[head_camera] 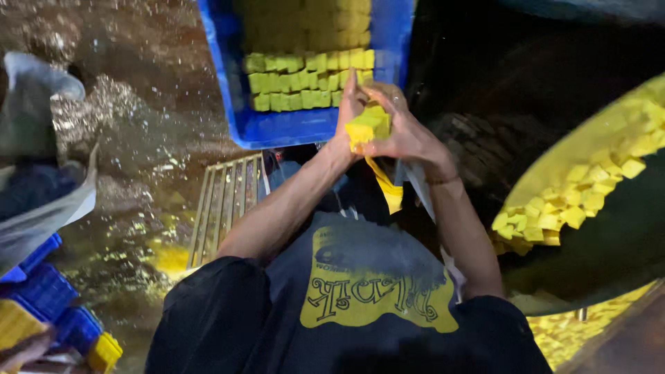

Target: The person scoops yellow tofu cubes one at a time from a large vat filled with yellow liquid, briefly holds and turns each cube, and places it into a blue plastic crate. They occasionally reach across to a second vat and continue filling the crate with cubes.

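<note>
Fingers (385, 142) of both hands are clenched on yellow cubes (369, 125) beside a blue crate (291, 128) of cubes; more cubes are piled in a dark pan (609, 242) on the right.

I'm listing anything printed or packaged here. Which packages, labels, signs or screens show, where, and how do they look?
Shirt print: on the person's dark shirt, bottom centre; a yellow patch with dark lettering.
Clear plastic bag: left edge, crumpled, see-through, no label visible.
Clear plastic wrap: hangs below the hands, which hold a yellow block.
No signs or screens.
</note>
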A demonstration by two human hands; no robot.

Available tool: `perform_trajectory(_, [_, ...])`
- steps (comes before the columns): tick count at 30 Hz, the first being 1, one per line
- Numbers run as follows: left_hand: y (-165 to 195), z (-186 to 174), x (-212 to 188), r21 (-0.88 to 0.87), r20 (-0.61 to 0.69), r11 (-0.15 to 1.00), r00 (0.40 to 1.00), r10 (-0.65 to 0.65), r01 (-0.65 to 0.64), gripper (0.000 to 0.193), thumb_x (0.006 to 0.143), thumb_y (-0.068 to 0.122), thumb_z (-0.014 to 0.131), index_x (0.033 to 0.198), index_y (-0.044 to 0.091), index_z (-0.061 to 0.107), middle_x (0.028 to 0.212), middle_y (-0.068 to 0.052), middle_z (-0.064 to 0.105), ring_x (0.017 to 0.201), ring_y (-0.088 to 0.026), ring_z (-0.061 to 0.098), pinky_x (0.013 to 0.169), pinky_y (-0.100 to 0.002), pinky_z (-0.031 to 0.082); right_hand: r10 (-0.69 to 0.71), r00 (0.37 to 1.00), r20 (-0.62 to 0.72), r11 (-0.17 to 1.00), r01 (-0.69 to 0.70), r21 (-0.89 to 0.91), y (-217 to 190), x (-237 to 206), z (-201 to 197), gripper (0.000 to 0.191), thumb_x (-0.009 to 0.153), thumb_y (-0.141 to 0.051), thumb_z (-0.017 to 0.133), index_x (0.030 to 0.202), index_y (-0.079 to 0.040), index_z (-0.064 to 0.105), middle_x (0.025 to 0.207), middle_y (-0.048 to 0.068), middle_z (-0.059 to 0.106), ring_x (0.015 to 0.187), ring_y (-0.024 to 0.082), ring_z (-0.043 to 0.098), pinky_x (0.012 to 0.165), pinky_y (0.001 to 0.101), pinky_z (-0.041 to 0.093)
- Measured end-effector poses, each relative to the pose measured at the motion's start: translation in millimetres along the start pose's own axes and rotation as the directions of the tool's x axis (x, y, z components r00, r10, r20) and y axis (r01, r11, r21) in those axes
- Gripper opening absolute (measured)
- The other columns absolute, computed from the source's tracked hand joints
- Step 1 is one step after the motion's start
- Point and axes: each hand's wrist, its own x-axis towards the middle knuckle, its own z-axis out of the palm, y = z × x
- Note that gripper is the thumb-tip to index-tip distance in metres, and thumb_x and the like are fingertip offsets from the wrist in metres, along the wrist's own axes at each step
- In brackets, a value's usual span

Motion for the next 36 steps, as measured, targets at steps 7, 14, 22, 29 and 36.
perform_trajectory(7, [97,15,53,0.248,-0.194,0.947,0.947,0.255,-0.204,0.079,0.088,0.082,0.044,0.101,0.008,0.068,0.086,-0.008,0.071,0.076,-0.024,0.070,0.065,-0.042,0.058,0.288,0.931,0.222,0.647,-0.360,0.672,44,123,-5,0.065,0.089,-0.039,0.076,0.135,0.003,0.058,0.127,0.011,0.063,0.123,0.019,0.061,0.108,0.0311,0.049])
perform_trajectory(14, [201,-13,75,0.889,-0.171,0.428,0.752,0.637,-0.160,0.083,0.091,0.071,0.044,0.120,-0.003,0.069,0.118,-0.019,0.076,0.110,-0.033,0.071,0.096,-0.045,0.058,0.636,0.676,-0.372,0.588,-0.737,-0.333,48,236,41,0.094,0.071,-0.063,0.088,0.136,-0.003,0.055,0.141,0.028,0.045,0.129,0.051,0.041,0.106,0.0509,0.038])
perform_trajectory(22, [203,-29,74,0.803,-0.430,-0.204,0.781,0.454,0.560,0.102,0.089,0.081,0.023,0.150,0.003,0.047,0.160,-0.019,0.039,0.153,-0.038,0.028,0.120,-0.072,-0.001,0.544,0.707,-0.452,0.670,-0.690,-0.273,89,207,65,0.088,0.081,-0.062,0.087,0.136,0.001,0.059,0.143,0.037,0.043,0.133,0.055,0.037,0.108,0.0559,0.035])
perform_trajectory(29, [173,-29,68,0.665,-0.246,-0.457,0.751,0.613,0.591,0.086,0.090,0.076,0.034,0.149,0.015,0.046,0.157,-0.013,0.041,0.148,-0.037,0.034,0.116,-0.077,0.003,0.450,0.773,-0.447,0.889,-0.340,0.307,60,82,19,0.052,0.092,-0.029,0.082,0.135,-0.004,0.065,0.131,0.013,0.071,0.121,0.023,0.067,0.105,0.0353,0.053])
perform_trajectory(36, [-10,106,56,0.631,0.747,-0.645,0.561,0.356,-0.431,0.039,0.109,0.021,0.067,0.142,0.007,0.052,0.139,-0.013,0.057,0.135,-0.034,0.054,0.121,-0.044,0.040,0.440,0.737,-0.513,0.766,-0.011,0.642,-82,-110,-29,0.046,0.102,-0.012,0.073,0.144,-0.002,0.057,0.145,0.011,0.059,0.136,0.022,0.061,0.109,0.0354,0.054])
